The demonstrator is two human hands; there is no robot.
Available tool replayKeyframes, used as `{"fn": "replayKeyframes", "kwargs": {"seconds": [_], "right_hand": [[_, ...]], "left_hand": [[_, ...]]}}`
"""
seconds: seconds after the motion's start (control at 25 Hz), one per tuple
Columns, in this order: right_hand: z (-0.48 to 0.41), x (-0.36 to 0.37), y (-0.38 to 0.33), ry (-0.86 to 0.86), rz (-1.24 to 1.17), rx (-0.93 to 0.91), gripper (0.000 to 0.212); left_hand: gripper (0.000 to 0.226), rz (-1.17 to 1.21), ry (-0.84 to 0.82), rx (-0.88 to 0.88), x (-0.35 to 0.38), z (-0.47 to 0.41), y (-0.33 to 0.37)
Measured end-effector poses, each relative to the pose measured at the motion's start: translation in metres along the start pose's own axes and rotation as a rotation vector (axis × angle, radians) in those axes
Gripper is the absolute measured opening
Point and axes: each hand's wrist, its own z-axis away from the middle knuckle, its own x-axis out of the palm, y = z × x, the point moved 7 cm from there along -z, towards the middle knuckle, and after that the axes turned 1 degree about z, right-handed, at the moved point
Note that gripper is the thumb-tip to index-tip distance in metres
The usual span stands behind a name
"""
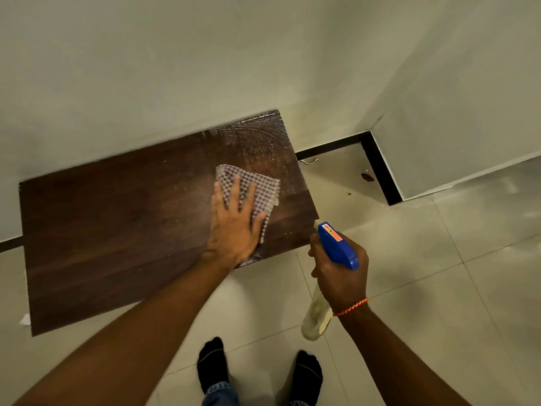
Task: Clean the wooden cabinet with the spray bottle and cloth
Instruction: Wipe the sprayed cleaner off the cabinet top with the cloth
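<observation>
Head view | left hand (234,227) flat on cloth (257,186), wooden cabinet (117,215) | right hand (339,273) grips spray bottle (336,244) | risk: wet film may skid cloth off right edge

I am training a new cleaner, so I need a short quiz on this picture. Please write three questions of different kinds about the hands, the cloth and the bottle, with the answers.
1. True or false: the left hand presses the cloth flat on the cabinet top with straight fingers.
2. What does the right hand grip? A) the spray bottle B) a brush C) nothing
3. Fill in: the wet streaks lie at the cabinet's far ___ corner (left or right).
Key: 1 true; 2 A; 3 right.
</observation>
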Motion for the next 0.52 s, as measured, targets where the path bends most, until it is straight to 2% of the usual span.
{"fn": "replayKeyframes", "kwargs": {"seconds": [0.12, 0.24, 0.36, 0.52], "right_hand": [[-0.004, -0.005, -0.003, -0.015, 0.039, -0.029, 0.018], [-0.009, -0.006, -0.003, -0.029, 0.057, -0.047, 0.013], [-0.015, -0.003, -0.003, -0.018, 0.04, -0.051, 0.013], [-0.019, 0.012, -0.006, -0.037, 0.007, -0.044, 0.018]], "left_hand": [[0.07, -0.063, -0.053, 0.184, 0.019, -0.015, 0.066], [0.073, -0.05, -0.059, 0.226, 0.017, -0.027, 0.067], [0.074, -0.052, -0.006, 0.162, 0.004, -0.029, 0.011], [0.079, -0.085, 0.042, -0.114, -0.023, -0.011, -0.13]]}}
